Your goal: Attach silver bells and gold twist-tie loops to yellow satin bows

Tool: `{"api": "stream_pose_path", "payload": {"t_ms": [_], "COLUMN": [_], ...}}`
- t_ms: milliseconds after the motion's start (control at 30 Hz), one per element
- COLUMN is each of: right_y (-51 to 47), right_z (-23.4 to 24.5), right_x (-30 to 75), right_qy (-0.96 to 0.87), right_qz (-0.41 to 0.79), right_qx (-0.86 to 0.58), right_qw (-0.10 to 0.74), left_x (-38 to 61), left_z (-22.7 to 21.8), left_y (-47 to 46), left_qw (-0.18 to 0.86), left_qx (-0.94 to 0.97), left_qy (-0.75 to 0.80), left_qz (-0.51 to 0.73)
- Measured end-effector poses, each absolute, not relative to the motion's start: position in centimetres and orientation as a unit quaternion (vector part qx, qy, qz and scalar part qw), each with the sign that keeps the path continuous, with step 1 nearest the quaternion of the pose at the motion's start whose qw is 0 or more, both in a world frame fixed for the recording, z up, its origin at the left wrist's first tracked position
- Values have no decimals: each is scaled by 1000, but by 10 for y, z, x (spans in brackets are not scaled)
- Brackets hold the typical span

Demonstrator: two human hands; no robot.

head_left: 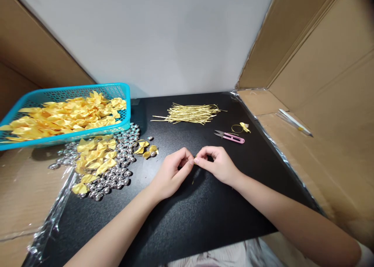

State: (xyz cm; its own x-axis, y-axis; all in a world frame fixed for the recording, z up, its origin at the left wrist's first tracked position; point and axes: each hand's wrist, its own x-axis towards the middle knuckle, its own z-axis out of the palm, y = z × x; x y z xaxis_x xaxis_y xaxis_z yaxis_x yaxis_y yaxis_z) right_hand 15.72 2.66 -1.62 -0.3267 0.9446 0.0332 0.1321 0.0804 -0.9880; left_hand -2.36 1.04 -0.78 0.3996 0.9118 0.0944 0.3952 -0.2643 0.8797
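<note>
My left hand and my right hand meet over the middle of the black table. Both are closed in a pinch, fingertips almost touching. Between them shows a tiny bit of gold cord; the fingers hide most of it. Beyond my right hand lie pink thread snips, blades pointing left. Behind the snips rests a yellow bow with a gold cord loop. Left of my left hand are a few loose yellow bows, one with a silver bell against it.
A bundle of gold cords lies at the back. On the left, a blue basket holds many yellow bows; in front, more bows lie among silver bells. Cardboard walls flank the table. A white pen-like tool lies right.
</note>
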Motion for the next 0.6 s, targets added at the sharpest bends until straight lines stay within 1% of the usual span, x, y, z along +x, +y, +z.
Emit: {"api": "stream_pose_path", "payload": {"t_ms": [133,367,600], "right_y": [27,27,28], "right_z": [-14,-12,-14], "right_x": [158,161,160], "right_qy": [-638,-682,-731], "right_qz": [514,451,383], "right_qx": [-423,-414,-404], "right_qw": [389,400,394], "left_x": [-27,-34,-35], "left_z": [-7,-3,-5], "left_y": [12,19,21], "left_qw": [413,326,312], "left_qx": [731,795,803], "left_qy": [435,395,402], "left_qz": [325,327,311]}}
